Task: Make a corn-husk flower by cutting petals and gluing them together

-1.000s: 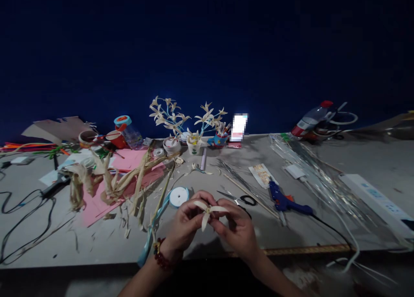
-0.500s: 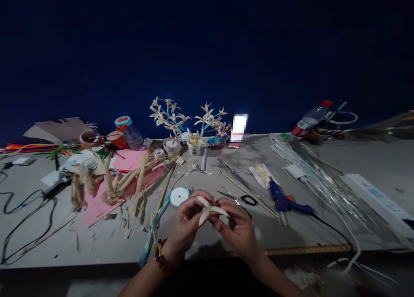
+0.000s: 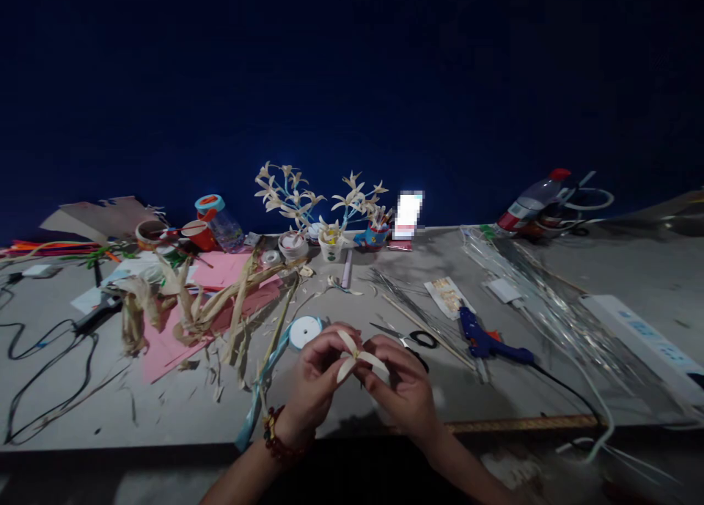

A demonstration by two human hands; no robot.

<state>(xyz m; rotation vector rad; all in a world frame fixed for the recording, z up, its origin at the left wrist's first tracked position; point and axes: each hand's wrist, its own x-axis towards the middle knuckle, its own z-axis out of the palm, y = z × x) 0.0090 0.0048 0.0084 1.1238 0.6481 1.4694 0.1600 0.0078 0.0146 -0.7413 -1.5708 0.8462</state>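
Observation:
Between my two hands is a cream handmade flower (image 3: pixel 356 355) with three long petals spread from a small yellowish centre. My left hand (image 3: pixel 319 373) is closed on its left side, thumb near the lower petal. From the other side, my right hand (image 3: pixel 404 384) pinches it with thumb and fingers. The base of the flower is hidden behind the fingers. A white spool of ribbon (image 3: pixel 305 333) lies just beyond my left hand, and a pair of scissors (image 3: pixel 410 338) lies behind my right hand, partly covered by it.
Dried corn husks (image 3: pixel 190 318) lie on pink paper (image 3: pixel 159 347) at the left. Finished flower sprays (image 3: pixel 289 197) stand in cups at the back. To the right are a blue glue gun (image 3: pixel 489 340), thin wires and a power strip (image 3: pixel 643 336). A lit phone (image 3: pixel 407 215) leans behind.
The petals have turned very slightly in my fingers. Both hands stay in nearly the same place, still holding the flower.

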